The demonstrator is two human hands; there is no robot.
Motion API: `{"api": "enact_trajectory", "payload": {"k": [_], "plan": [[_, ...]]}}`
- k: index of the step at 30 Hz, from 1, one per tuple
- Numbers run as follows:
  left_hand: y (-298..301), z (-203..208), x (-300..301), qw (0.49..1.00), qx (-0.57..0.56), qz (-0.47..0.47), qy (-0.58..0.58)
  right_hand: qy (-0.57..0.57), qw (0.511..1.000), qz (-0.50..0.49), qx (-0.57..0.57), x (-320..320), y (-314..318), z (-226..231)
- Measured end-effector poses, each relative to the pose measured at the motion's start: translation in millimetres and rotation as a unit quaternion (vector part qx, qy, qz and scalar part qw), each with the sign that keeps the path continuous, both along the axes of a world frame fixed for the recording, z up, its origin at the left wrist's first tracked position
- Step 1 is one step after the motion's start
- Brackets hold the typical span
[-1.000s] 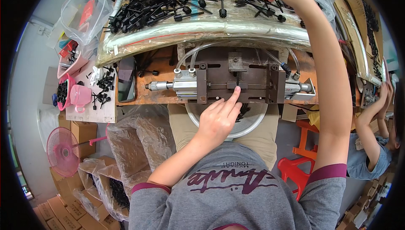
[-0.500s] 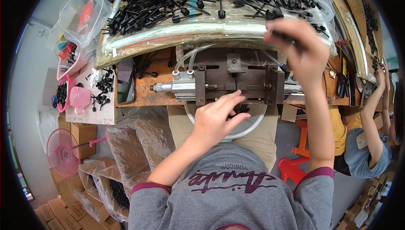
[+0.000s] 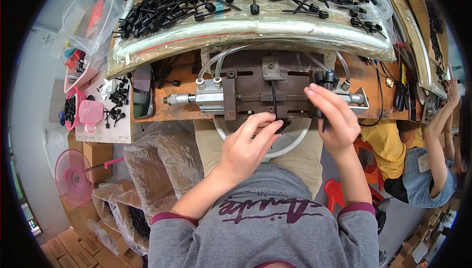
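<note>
At the middle of the bench, a slim black rod (image 3: 274,96) is lying lengthwise toward the person across the dark metal fixture (image 3: 250,84). It is looking straight, narrow and matt; its far end is meeting a grey metal block (image 3: 272,69), and its near end is reaching the left hand (image 3: 248,142). Thumb and forefinger of that hand are standing nearly together, pinching the rod's near end. The other left fingers are curling behind, partly hidden.

Beside the fixture's right upright, the right hand (image 3: 338,123) is holding a black part (image 3: 319,77) in bent fingers, closed narrowly about it. A ridged head is showing above the fingers and a dark length below; the middle is being covered, so the exact contact cannot be told.

Silver cylinders (image 3: 210,100) are flanking the fixture, with clear tubes (image 3: 209,66) curving from their fittings. Beyond, a heap of black parts (image 3: 172,5) is covering the padded surface (image 3: 295,27). Below the hands, a white basket (image 3: 297,145) is resting at the lap.
</note>
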State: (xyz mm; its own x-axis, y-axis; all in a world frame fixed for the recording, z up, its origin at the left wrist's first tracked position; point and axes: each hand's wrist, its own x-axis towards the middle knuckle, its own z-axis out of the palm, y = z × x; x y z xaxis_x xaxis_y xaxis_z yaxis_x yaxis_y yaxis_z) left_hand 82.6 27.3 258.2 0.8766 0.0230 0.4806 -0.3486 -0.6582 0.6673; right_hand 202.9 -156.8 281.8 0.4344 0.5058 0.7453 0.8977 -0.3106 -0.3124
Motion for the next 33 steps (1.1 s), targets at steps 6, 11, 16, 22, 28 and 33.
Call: {"api": "enact_trajectory", "payload": {"k": [6, 11, 16, 22, 28, 33], "plan": [[-4, -19, 8, 0.982, 0.184, 0.03, 0.01, 0.017, 0.999, -0.025, 0.019, -7, -5, -3], [0, -17, 17, 0.981, 0.192, 0.028, 0.013, 0.02, 1.0, -0.005, 0.016, -13, -11, -1], [2, -19, 16, 0.982, 0.183, 0.027, 0.02, -0.045, 0.999, -0.005, -0.02, -18, -12, -5], [-7, 6, 9, 0.976, -0.19, -0.02, 0.102, -0.133, 0.989, 0.033, -0.052, -21, -4, -13], [-5, 8, 0, 0.979, -0.193, -0.024, 0.053, -0.052, 0.997, 0.054, -0.03, -28, 1, -13], [0, 7, -1, 0.902, -0.403, -0.035, 0.154, 0.24, 0.965, 0.046, 0.093, -33, 1, -15]]}}
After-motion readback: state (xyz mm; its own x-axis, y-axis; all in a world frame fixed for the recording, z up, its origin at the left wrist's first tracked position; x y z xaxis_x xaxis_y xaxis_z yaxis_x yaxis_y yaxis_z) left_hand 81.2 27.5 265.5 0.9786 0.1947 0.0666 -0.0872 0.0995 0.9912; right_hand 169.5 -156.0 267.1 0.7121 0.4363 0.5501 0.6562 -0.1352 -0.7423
